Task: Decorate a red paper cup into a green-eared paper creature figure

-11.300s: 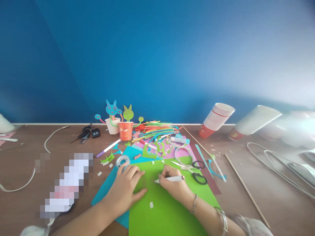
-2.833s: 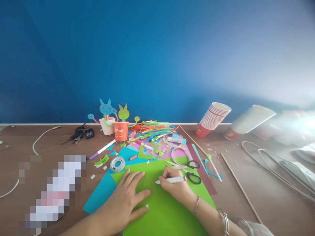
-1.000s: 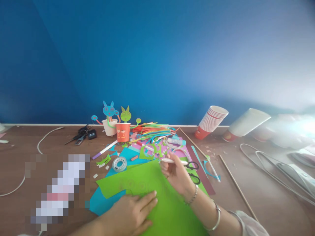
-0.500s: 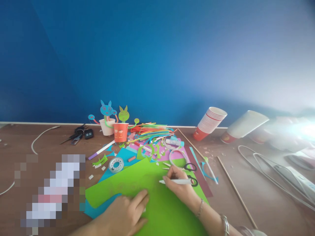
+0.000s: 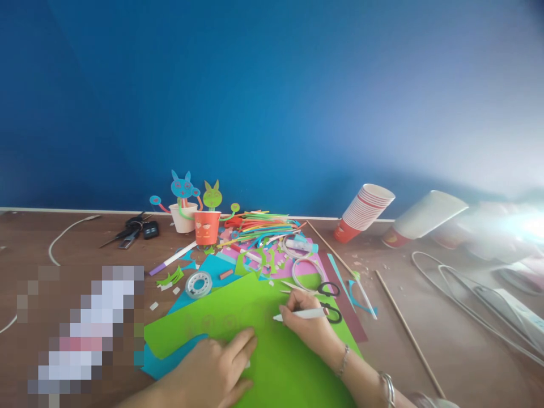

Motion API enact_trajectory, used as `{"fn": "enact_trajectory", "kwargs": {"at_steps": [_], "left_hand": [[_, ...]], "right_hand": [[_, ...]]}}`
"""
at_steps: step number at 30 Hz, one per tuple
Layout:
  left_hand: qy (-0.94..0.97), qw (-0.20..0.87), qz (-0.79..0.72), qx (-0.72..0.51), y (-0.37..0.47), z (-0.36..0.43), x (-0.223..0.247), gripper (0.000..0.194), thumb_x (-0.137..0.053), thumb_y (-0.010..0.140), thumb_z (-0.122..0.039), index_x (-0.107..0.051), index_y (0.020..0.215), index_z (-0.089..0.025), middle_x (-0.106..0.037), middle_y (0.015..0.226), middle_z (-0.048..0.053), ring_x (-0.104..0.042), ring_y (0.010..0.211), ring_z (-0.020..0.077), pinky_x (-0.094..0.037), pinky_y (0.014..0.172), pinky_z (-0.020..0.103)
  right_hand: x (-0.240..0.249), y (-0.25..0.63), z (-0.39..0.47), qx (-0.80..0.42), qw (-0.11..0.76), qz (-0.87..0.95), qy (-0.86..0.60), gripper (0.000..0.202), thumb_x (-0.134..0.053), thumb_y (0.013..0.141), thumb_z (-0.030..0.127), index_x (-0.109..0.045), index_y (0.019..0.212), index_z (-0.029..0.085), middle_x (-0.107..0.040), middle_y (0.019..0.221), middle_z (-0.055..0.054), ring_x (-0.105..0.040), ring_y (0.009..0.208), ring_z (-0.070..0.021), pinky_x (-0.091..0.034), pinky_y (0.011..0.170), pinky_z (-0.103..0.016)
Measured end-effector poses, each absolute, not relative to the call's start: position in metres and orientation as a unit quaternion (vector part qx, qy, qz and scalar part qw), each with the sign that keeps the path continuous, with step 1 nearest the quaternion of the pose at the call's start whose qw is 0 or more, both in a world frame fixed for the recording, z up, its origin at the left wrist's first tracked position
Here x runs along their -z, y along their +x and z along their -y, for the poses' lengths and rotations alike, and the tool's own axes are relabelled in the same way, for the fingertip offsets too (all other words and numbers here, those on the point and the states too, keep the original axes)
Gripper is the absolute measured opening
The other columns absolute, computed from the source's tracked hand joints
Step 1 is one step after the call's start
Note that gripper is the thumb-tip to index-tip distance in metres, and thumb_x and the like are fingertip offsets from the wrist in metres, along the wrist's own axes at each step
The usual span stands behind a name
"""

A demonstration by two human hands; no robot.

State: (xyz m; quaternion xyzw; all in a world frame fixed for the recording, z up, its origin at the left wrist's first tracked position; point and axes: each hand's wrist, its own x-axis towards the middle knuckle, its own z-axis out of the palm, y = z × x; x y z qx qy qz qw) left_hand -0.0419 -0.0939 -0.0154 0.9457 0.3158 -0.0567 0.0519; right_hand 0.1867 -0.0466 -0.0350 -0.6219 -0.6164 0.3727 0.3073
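Observation:
My right hand (image 5: 304, 320) pinches a white marker (image 5: 312, 313), its tip at the green paper (image 5: 293, 360). Faint round outlines are drawn on this sheet. My left hand (image 5: 221, 362) lies on the lower left part of the paper with its fingers extended. Scissors with black handles (image 5: 329, 289) lie beside and partly behind my right hand. Blue paper (image 5: 174, 357) shows from under the green sheet at the left. A roll of clear tape (image 5: 198, 284) sits at the upper left edge of the green paper.
Two cups with paper animal figures, a white one (image 5: 182, 220) and a red one (image 5: 207, 228), stand at the back. Colourful sticks (image 5: 267, 226) and scraps lie beside them. Stacked paper cups (image 5: 368, 209), a wooden stick (image 5: 408, 331) and cables (image 5: 471, 306) are on the right.
My right hand and the marker have shifted very slightly left and down over the green paper. My left hand stays in place.

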Motion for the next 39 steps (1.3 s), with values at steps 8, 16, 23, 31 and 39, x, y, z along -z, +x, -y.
{"fn": "enact_trajectory", "kwargs": {"at_steps": [8, 16, 23, 31, 39], "left_hand": [[0.945, 0.048, -0.320, 0.055, -0.042, 0.095, 0.017, 0.051, -0.055, 0.089, -0.035, -0.047, 0.134, -0.013, -0.053, 0.134, 0.017, -0.068, 0.065, 0.0200, -0.056, 0.054, 0.032], [0.947, 0.033, -0.311, 0.068, -0.043, 0.095, 0.019, 0.050, -0.051, 0.090, -0.036, -0.047, 0.134, -0.013, -0.054, 0.135, 0.016, -0.068, 0.063, 0.0199, -0.056, 0.053, 0.031], [0.942, 0.049, -0.325, 0.065, -0.045, 0.095, 0.021, 0.048, -0.048, 0.092, -0.038, -0.046, 0.135, -0.017, -0.051, 0.137, 0.016, -0.068, 0.067, 0.0172, -0.055, 0.057, 0.027], [0.942, 0.062, -0.323, 0.065, -0.043, 0.093, 0.016, 0.049, -0.052, 0.090, -0.036, -0.047, 0.135, -0.016, -0.052, 0.136, 0.016, -0.069, 0.068, 0.0188, -0.056, 0.057, 0.028], [0.945, 0.041, -0.311, 0.088, -0.041, 0.093, 0.010, 0.050, -0.052, 0.091, -0.036, -0.046, 0.135, -0.013, -0.053, 0.136, 0.015, -0.069, 0.066, 0.0209, -0.056, 0.055, 0.032]], "right_hand": [[0.036, 0.186, 0.046, -0.346, 0.311, 0.628, -0.624, 0.023, -0.054, 0.062, 0.023, -0.036, 0.047, 0.023, -0.040, 0.044, 0.005, -0.036, 0.047, -0.0108, -0.028, 0.048, -0.025], [0.035, 0.188, 0.045, -0.388, 0.297, 0.621, -0.613, 0.024, -0.054, 0.063, 0.021, -0.038, 0.047, 0.023, -0.049, 0.042, 0.004, -0.043, 0.047, -0.0119, -0.033, 0.050, -0.025], [0.036, 0.187, 0.046, -0.363, 0.319, 0.622, -0.616, 0.024, -0.056, 0.068, 0.026, -0.039, 0.050, 0.023, -0.045, 0.044, 0.005, -0.039, 0.047, -0.0113, -0.032, 0.049, -0.025], [0.037, 0.187, 0.046, -0.353, 0.301, 0.643, -0.609, 0.026, -0.054, 0.062, 0.019, -0.034, 0.046, 0.023, -0.045, 0.044, 0.004, -0.039, 0.047, -0.0109, -0.030, 0.049, -0.025], [0.036, 0.187, 0.044, -0.390, 0.318, 0.604, -0.618, 0.024, -0.055, 0.067, 0.022, -0.039, 0.049, 0.023, -0.048, 0.042, 0.005, -0.044, 0.046, -0.0126, -0.035, 0.050, -0.026]]}}
